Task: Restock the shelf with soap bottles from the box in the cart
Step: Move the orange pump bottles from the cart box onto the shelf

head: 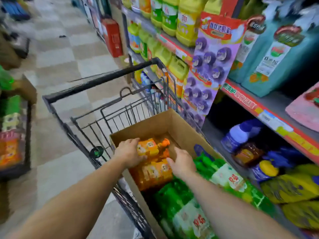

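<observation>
Your left hand (129, 153) curls over one orange soap bottle (151, 147) in the box (174, 123); your right hand (182, 163), fingers relaxed, touches the next (steadying it, likely), shelf (241, 99) alongside for short lifts.

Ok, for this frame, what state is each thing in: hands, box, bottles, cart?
left hand: fingers curled over the upper orange bottle
right hand: touching the lower orange bottle, grip unclear
box: open-topped, sitting in the cart, far end bare
orange bottles: lying on their sides
green bottles: packed in the near end
</observation>
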`<state>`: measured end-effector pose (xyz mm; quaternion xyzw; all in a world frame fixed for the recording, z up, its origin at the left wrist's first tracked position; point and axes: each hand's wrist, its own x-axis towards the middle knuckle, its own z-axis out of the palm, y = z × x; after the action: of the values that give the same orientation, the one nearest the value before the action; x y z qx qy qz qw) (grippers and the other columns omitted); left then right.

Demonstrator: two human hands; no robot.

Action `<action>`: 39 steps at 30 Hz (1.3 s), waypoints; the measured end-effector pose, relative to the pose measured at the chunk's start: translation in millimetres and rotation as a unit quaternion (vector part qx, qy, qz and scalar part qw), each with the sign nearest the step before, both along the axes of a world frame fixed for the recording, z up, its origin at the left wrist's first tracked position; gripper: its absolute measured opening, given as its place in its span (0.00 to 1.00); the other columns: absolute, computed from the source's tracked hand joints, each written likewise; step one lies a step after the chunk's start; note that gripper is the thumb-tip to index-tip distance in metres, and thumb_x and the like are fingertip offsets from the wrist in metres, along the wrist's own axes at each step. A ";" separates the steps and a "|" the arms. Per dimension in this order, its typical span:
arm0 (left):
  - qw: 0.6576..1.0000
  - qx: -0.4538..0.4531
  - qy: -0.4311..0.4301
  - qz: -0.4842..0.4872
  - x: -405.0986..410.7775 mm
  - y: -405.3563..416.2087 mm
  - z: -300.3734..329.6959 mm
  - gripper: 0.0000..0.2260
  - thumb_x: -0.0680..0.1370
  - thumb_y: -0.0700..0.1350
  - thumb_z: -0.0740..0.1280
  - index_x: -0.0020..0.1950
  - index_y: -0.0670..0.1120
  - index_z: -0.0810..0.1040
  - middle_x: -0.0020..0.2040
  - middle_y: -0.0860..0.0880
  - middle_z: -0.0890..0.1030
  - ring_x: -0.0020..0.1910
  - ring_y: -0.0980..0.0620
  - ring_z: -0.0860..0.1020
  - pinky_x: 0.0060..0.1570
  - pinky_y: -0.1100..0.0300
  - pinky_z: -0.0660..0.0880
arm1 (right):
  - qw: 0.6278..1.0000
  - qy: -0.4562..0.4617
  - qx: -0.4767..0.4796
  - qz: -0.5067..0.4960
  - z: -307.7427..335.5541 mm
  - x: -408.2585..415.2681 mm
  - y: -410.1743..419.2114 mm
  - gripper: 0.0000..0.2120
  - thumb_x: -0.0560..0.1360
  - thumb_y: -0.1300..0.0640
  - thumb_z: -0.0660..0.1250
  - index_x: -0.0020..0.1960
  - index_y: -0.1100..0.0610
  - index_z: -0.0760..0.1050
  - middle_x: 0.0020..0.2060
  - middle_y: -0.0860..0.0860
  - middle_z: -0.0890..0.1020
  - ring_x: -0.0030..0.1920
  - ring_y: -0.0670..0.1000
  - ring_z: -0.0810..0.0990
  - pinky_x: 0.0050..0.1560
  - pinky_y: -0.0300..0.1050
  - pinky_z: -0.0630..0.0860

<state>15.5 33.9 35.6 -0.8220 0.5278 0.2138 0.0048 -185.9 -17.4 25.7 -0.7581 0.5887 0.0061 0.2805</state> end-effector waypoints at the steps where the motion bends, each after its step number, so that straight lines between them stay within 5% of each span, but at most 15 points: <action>1: 1.000 0.015 0.004 -0.010 13.9 -14.4 -7.8 0.41 0.70 0.64 0.70 0.77 0.49 0.58 0.74 0.46 0.66 0.72 0.43 0.65 0.70 0.49 0.64 | 1.000 0.005 0.011 -0.017 -8.4 10.5 -7.7 0.27 0.77 0.44 0.63 0.72 0.54 0.65 0.67 0.56 0.72 0.68 0.58 0.69 0.68 0.50 0.67; 6: 0.993 0.079 0.035 -0.084 53.7 -64.8 -51.3 0.43 0.69 0.62 0.72 0.78 0.48 0.57 0.74 0.43 0.65 0.72 0.42 0.64 0.71 0.53 0.62 | 0.996 0.034 0.054 -0.058 -54.6 44.0 -31.0 0.28 0.78 0.44 0.62 0.74 0.54 0.62 0.68 0.56 0.71 0.69 0.58 0.67 0.68 0.49 0.63; 12: 0.957 0.267 0.059 -0.092 69.8 -78.9 -90.7 0.60 0.59 0.65 0.77 0.78 0.43 0.47 0.74 0.41 0.62 0.73 0.39 0.63 0.71 0.48 0.63 | 0.989 0.041 0.111 -0.089 -95.6 67.7 -43.9 0.29 0.77 0.42 0.62 0.74 0.53 0.61 0.68 0.56 0.70 0.69 0.58 0.67 0.68 0.49 0.64; 18: 0.952 0.287 0.049 -0.096 65.9 -88.8 -106.3 0.55 0.60 0.60 0.80 0.76 0.44 0.52 0.72 0.42 0.64 0.71 0.41 0.64 0.70 0.47 0.65 | 0.983 0.097 0.137 -0.076 -117.1 84.3 -53.3 0.37 0.75 0.32 0.54 0.75 0.55 0.60 0.70 0.57 0.68 0.71 0.61 0.62 0.71 0.54 0.59; 23: 0.957 0.272 0.082 -0.066 66.2 -90.6 -108.6 0.51 0.59 0.56 0.81 0.73 0.45 0.56 0.69 0.42 0.68 0.69 0.41 0.68 0.67 0.47 0.68 | 0.972 0.077 0.174 -0.135 -127.5 96.2 -58.0 0.47 0.68 0.24 0.55 0.75 0.54 0.59 0.71 0.55 0.69 0.71 0.61 0.62 0.71 0.57 0.59; 32: 0.974 0.188 0.111 -0.059 66.3 -83.9 -96.9 0.48 0.57 0.58 0.81 0.70 0.48 0.62 0.64 0.46 0.72 0.63 0.44 0.73 0.60 0.50 0.73 | 0.972 0.009 0.153 -0.179 -114.1 87.7 -56.0 0.44 0.67 0.25 0.60 0.73 0.51 0.61 0.70 0.53 0.71 0.71 0.61 0.64 0.70 0.58 0.61; 39: 0.979 0.029 0.195 -0.059 39.8 -76.1 -58.4 0.52 0.54 0.59 0.80 0.73 0.48 0.61 0.64 0.48 0.72 0.64 0.46 0.71 0.63 0.50 0.71 | 0.926 -0.198 0.095 -0.308 -58.4 65.6 -56.5 0.42 0.68 0.35 0.70 0.74 0.47 0.55 0.65 0.51 0.74 0.64 0.57 0.74 0.61 0.50 0.70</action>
<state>55.3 -42.2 -22.8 -0.7313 0.5602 0.3841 -0.0620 -120.3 -73.9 -32.7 -0.4951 0.7221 -0.1747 0.4504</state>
